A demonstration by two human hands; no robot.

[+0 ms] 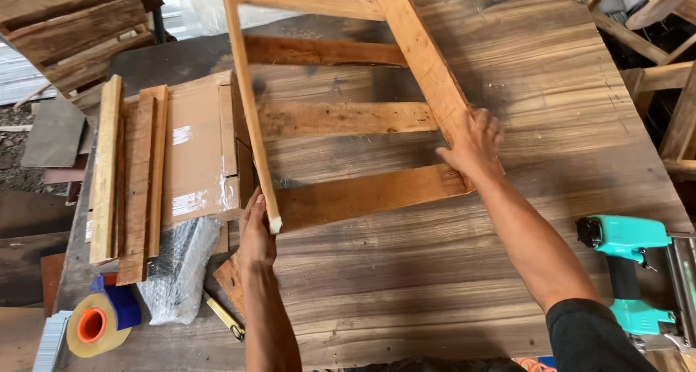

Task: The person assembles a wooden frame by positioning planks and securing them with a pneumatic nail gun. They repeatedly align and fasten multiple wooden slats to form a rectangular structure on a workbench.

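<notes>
A wooden frame (pixel 341 118) made of two long side rails and several cross slats lies on the plywood workbench (pixel 449 270). My left hand (pixel 256 234) grips the near end of the thin left rail (pixel 250 104), fingers wrapped around it. My right hand (pixel 475 146) presses flat on the near end of the wider right rail (pixel 424 60), where the nearest slat (pixel 362 194) meets it.
Left of the frame sit a taped cardboard box (pixel 199 151), loose wooden strips (pixel 123 176), bubble wrap (pixel 181 270), a tape dispenser (pixel 101 321) and a yellow pencil (pixel 223 315). A teal nail gun (pixel 631 270) rests at the right edge. Stacked timber stands beyond both sides.
</notes>
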